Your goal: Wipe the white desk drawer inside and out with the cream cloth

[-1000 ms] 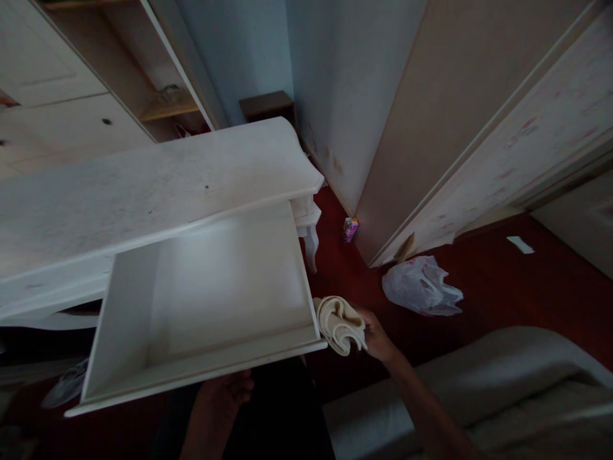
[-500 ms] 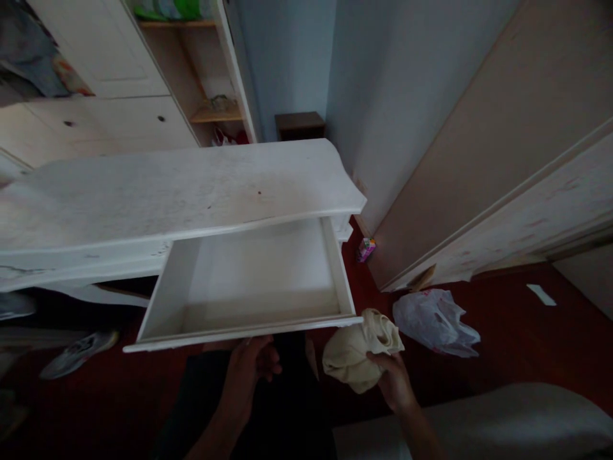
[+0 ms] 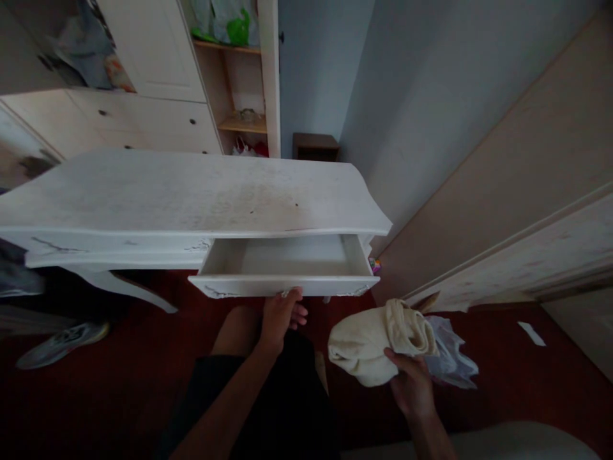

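Note:
My left hand (image 3: 281,317) is curled against the front panel of a white drawer (image 3: 268,285) that juts a little way out of a white desk (image 3: 191,195). What shows of the drawer's inside is bare. A bundled cream cloth (image 3: 378,342) sits in my right hand (image 3: 410,383), which grips it from below, to the right of the drawer.
A crumpled white plastic bag (image 3: 453,358) lies on the dark red floor behind the cloth. A large pale board (image 3: 517,191) leans against the right wall. A wardrobe with open shelves (image 3: 230,83) stands behind the desk. A grey shoe (image 3: 62,345) lies at the left.
The drawer has slid most of the way back into the desk with my left hand at its front. My right hand kept the cloth and moved slightly right and lower in view.

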A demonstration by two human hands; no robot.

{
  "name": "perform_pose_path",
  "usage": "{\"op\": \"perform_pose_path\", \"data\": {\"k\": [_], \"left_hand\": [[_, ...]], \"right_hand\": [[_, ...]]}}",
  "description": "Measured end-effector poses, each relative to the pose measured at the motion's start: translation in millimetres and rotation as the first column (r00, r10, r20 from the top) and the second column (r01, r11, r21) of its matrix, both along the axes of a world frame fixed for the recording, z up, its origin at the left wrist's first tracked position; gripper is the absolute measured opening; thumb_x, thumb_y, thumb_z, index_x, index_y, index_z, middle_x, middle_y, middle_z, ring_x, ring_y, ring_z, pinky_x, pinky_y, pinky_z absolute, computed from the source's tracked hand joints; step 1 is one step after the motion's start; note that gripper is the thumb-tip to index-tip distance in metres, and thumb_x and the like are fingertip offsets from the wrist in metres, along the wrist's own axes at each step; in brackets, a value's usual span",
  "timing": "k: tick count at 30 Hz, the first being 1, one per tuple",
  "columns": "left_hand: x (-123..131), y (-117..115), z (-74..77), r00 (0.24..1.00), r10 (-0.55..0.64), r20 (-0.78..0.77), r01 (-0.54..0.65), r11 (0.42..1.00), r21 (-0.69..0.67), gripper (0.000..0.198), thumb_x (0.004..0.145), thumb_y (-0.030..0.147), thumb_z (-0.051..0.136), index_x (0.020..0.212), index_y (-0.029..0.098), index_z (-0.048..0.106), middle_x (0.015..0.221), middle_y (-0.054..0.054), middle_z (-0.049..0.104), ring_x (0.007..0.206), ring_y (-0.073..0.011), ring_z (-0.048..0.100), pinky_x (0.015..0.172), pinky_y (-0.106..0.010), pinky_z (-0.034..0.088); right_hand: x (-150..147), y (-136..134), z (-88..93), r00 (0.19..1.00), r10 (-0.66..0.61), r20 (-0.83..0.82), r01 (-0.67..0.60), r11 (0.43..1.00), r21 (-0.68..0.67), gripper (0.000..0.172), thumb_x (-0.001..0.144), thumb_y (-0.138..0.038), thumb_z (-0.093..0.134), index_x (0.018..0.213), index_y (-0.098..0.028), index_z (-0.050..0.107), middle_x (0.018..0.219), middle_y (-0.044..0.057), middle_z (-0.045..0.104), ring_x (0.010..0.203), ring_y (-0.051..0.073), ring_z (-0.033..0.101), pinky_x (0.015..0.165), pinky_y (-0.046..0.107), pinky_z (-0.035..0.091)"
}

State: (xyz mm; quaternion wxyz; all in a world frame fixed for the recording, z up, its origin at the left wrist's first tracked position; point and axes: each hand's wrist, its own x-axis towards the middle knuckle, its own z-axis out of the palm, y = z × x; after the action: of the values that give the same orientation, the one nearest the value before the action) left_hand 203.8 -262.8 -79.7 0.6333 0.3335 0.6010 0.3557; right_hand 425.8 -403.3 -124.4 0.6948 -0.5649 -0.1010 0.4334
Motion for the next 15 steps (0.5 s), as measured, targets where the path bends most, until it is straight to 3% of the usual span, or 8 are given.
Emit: {"op": "perform_pose_path", "data": {"k": [4,8,11,15], "left_hand": [[6.9,27.8,4.0,0.998,-0.036,0.054,0.035,0.999,0.011,0.04,0.074,0.056,0.07,0.078,0.017,0.067,0.058,-0.003,0.071,0.045,-0.0117,0.061,0.043,-0.019,0.038],[12.2,53.9,5.6,0.995,-0.048,0.082,0.046,0.999,0.024,0.038,0.081,0.055,0.068,0.077,0.017,0.065,0.059,-0.003,0.071,0.044,-0.0101,0.06,0.044,-0.019,0.038],[10.6,73.9,5.5,0.994,-0.073,0.077,0.07,0.997,0.034,0.04,0.084,0.056,0.067,0.078,0.017,0.064,0.063,-0.004,0.072,0.046,-0.0097,0.06,0.045,-0.019,0.039],[9.5,95.0,3.2,0.992,-0.113,0.061,0.11,0.993,0.05,0.042,0.088,0.058,0.064,0.081,0.017,0.064,0.07,-0.006,0.075,0.048,-0.0097,0.062,0.047,-0.019,0.041]], "right_hand": [[-16.6,18.4,14.0,1.0,-0.028,0.011,0.028,0.999,0.016,0.03,0.042,-0.025,0.095,0.058,-0.022,0.069,0.06,-0.002,0.07,0.064,0.019,0.07,0.065,0.03,0.058],[-27.2,35.5,23.7,0.998,-0.034,0.06,0.031,0.998,0.058,0.029,0.049,-0.025,0.092,0.066,-0.022,0.069,0.065,-0.002,0.071,0.072,0.022,0.073,0.075,0.036,0.061],[-29.9,52.7,32.9,0.993,-0.045,0.111,0.038,0.997,0.065,0.041,0.055,-0.027,0.09,0.092,-0.022,0.073,0.084,0.0,0.077,0.086,0.025,0.075,0.083,0.041,0.061],[-30.7,85.7,45.4,0.978,-0.134,0.162,0.119,0.988,0.099,0.065,0.059,-0.031,0.089,0.12,-0.024,0.067,0.106,0.002,0.078,0.092,0.023,0.074,0.084,0.039,0.061]]}}
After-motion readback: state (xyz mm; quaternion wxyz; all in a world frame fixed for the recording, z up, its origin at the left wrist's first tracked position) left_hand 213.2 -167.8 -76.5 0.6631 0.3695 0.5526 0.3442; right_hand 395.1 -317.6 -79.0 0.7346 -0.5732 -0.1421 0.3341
